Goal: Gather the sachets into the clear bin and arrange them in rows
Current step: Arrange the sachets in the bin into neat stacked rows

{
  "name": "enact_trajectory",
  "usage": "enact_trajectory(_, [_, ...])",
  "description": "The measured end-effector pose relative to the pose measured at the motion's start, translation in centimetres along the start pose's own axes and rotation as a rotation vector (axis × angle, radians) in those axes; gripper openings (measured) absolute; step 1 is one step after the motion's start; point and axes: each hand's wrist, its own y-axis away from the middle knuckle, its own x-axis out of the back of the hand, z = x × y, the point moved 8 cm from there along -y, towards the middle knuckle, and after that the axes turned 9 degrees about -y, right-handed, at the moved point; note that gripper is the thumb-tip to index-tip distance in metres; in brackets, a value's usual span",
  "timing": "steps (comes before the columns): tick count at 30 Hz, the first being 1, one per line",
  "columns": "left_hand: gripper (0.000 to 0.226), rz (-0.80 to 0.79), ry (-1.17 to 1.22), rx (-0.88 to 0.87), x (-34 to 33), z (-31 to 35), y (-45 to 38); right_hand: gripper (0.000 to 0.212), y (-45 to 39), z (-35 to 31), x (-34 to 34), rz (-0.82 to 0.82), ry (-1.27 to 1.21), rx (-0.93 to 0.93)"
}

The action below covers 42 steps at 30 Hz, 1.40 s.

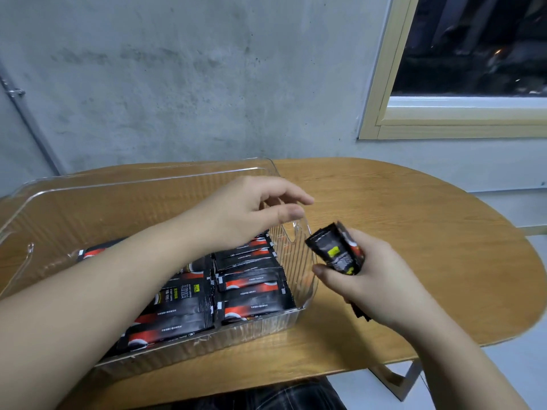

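The right hand [365, 279] grips a small bunch of sachets [337, 251] just outside the right end of the bin [154, 184], fingers and thumb curled round them; how many it holds cannot be counted, and the lower ends are hidden behind the palm, with a dark corner poking out below the wrist. The left hand [251, 208] hangs over the bin's right end with fingers loosely spread and holding nothing; whether its fingertips touch the rim cannot be told.

The table [414, 232], wooden with rounded ends, is cut off at the left and bottom edges. The bin stands on its left part, clear and ribbed, its far left corner out of view. Inside it, black and red packs [251, 288] lie flat in overlapping rows, filling the near right part; the left forearm crosses above them and hides much of the middle, so the rows' reach to the left is unclear. Print on the packs is too small to read.

Behind is a grey wall [177, 84], with a window [473, 54] at upper right showing only darkness.
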Motion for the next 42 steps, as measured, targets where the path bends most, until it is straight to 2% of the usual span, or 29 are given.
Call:
enact_trajectory(4, [0.017,-0.108,0.135,0.021,-1.9,1.0,0.4,0.019,-0.1,-1.2,-0.9,-0.002,0.198,0.001])
enact_trajectory(8, [0.012,-0.029,0.191,0.070,-1.4,0.5,0.9,0.024,0.2,-2.2,-1.2,0.010,0.346,0.025])
enact_trajectory(12, [0.018,0.022,0.202,0.112,-0.5,-0.4,1.4,0.027,0.5,-2.1,-1.1,0.001,0.287,0.017])
enact_trajectory(15, [0.011,-0.044,0.257,0.141,-1.0,-0.5,1.9,0.027,0.5,-1.9,-1.2,0.004,0.288,0.013])
enact_trajectory(18, [0.014,-0.095,0.274,0.158,-1.9,-0.1,2.1,0.026,0.5,-1.8,-1.3,0.010,0.301,0.018])
enact_trajectory(24, [0.014,-0.024,0.172,0.199,-1.2,-0.8,2.2,0.021,0.6,-1.0,-1.1,0.021,0.189,-0.004])
enact_trajectory(27, [0.012,0.089,0.229,0.327,0.6,-3.9,2.7,0.020,0.7,0.1,-0.6,0.021,0.088,-0.017])
enact_trajectory(31, [0.009,0.341,0.351,0.645,2.7,-11.0,5.2,0.022,1.0,1.2,-0.2,0.028,0.000,-0.033])
enact_trajectory(35, [0.015,0.294,0.260,0.851,1.4,-15.1,6.9,0.023,1.2,1.7,-0.2,0.031,-0.048,-0.044])
enact_trajectory(39, [0.015,0.258,0.262,0.895,-0.8,-16.1,6.3,0.027,1.1,2.1,-0.1,0.042,-0.051,-0.031])
enact_trajectory(42, [0.014,0.226,0.190,0.884,-1.8,-16.2,5.8,0.020,1.2,2.0,0.1,0.051,-0.029,-0.017])
